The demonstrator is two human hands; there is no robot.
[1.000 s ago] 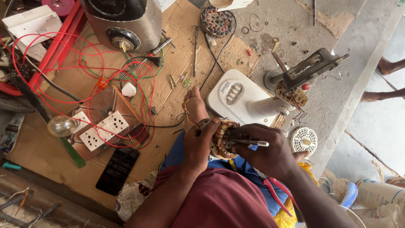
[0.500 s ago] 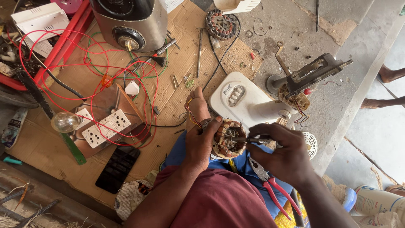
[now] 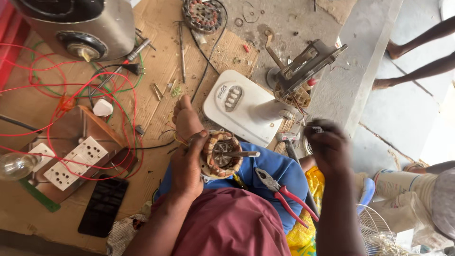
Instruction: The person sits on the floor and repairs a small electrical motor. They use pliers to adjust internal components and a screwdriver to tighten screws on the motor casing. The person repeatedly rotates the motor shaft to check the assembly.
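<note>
— Where is the motor (image 3: 222,154) now?

— In the person's lap, over the blue cloth (image 3: 279,175); the left hand (image 3: 187,163) is clamped on its side, thumb over the copper windings, shaft pointing right.

— And the right hand (image 3: 329,147)?

— Well apart from the motor, out to the right and blurred; its fingers are curled around something small and dark, but what it is cannot be told.

— What lies near the motor?

— Red-handled pliers (image 3: 284,192) rest on the blue cloth just right of it, jaws toward the motor; a bare foot (image 3: 186,116) shows just above the left hand; beyond it the white fan base (image 3: 241,106) lies on the floor with its stand (image 3: 303,68) tilted up to the right.

— And to the left?

— A wooden board with white sockets (image 3: 71,161), red wires (image 3: 118,95) looped over it, a bulb (image 3: 16,166) at its left end; a black phone (image 3: 103,206) lies below the board on the cardboard (image 3: 156,66); a metal housing (image 3: 76,23) sits at the top left, a second stator (image 3: 203,15) at the top.

— Anyone else?

— Bare legs (image 3: 417,54) of another person at the top right, well apart.
</note>
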